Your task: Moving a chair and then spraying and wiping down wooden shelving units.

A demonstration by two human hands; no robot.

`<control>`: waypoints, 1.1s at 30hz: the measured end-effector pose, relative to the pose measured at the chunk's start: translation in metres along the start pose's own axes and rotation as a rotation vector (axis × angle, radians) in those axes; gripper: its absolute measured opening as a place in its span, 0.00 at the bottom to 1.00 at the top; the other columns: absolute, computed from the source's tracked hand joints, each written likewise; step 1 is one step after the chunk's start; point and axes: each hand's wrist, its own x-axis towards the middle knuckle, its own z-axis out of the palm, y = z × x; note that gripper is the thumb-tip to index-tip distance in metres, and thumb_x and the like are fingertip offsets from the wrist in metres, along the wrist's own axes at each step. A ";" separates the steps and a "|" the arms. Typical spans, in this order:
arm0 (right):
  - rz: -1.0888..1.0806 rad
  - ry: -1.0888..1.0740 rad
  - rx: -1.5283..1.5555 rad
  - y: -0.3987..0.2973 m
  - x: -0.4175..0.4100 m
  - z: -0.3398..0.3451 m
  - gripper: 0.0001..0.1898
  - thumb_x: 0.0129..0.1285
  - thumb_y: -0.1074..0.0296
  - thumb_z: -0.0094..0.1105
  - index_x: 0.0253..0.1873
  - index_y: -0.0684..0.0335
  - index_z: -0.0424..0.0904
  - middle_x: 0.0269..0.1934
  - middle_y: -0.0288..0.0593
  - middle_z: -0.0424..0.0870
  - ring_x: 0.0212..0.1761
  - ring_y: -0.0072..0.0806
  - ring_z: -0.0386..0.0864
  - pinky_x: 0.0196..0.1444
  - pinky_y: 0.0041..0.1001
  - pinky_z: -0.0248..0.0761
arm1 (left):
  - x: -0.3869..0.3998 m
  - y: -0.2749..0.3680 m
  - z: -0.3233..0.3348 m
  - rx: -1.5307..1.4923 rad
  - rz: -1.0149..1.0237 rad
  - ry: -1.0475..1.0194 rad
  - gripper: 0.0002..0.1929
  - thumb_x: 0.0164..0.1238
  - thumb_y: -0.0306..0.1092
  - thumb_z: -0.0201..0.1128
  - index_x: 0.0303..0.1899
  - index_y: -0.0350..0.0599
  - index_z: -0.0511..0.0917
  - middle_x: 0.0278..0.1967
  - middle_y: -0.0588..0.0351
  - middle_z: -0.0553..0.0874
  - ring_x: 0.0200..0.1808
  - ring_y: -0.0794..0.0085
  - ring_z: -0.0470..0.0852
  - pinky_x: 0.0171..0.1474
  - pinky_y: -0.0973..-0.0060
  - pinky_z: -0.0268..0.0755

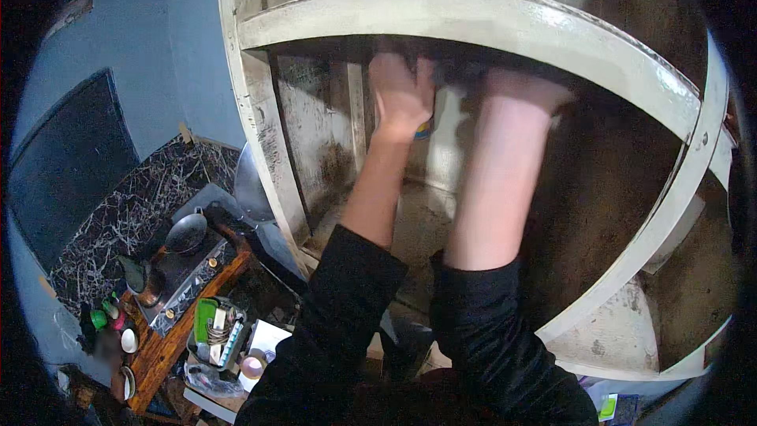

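Observation:
Both of my arms, in black sleeves, reach into an open compartment of a worn white wooden cabinet [449,12]. Under its upper front rail, my left hand [402,86] is raised in shadow, with its fingertips lost in the dark. Just beside that wrist, a small blue and yellow item [422,129] shows, mostly covered by the hand; what it is I cannot make out. My right hand [526,86] is farther right, blurred and largely hidden in shadow below the same rail. Stains mark the compartment's inner side panel [316,124].
On the left, a gas stove [189,284] with a wok [186,232] stands on a wooden counter [157,361]. A plastic basket [216,334] holding several items and a roll of tape [252,367] are near my left elbow. The cabinet's curved-looking right post [641,231] borders my right arm's space.

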 end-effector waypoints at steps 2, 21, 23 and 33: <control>-0.040 -0.019 0.013 -0.008 0.008 0.001 0.32 0.58 0.35 0.27 0.55 0.52 0.65 0.53 0.43 0.69 0.54 0.40 0.65 0.59 0.47 0.52 | -0.007 0.005 0.000 -0.296 -0.201 0.232 0.18 0.57 0.34 0.54 0.40 0.25 0.66 0.32 0.35 0.75 0.32 0.49 0.75 0.41 0.59 0.66; -0.186 -0.140 0.123 0.026 0.044 0.021 0.33 0.58 0.35 0.26 0.57 0.53 0.64 0.56 0.42 0.68 0.57 0.40 0.64 0.62 0.46 0.48 | -0.017 -0.033 -0.024 -0.004 -0.366 0.384 0.23 0.63 0.42 0.51 0.52 0.32 0.60 0.43 0.38 0.73 0.45 0.53 0.73 0.49 0.65 0.62; -0.199 -0.152 0.138 0.031 0.042 0.026 0.33 0.58 0.35 0.26 0.58 0.53 0.63 0.56 0.42 0.68 0.57 0.40 0.64 0.63 0.46 0.48 | -0.005 -0.031 -0.049 -0.003 -0.416 0.446 0.18 0.62 0.35 0.52 0.50 0.36 0.63 0.38 0.41 0.75 0.39 0.54 0.75 0.42 0.65 0.65; -0.755 -0.294 -1.438 0.124 0.050 -0.020 0.14 0.54 0.67 0.47 0.43 0.66 0.77 0.47 0.59 0.74 0.51 0.49 0.70 0.56 0.37 0.59 | 0.063 0.010 -0.139 0.621 -0.432 -0.557 0.24 0.58 0.41 0.52 0.45 0.26 0.61 0.34 0.31 0.78 0.40 0.43 0.77 0.45 0.59 0.67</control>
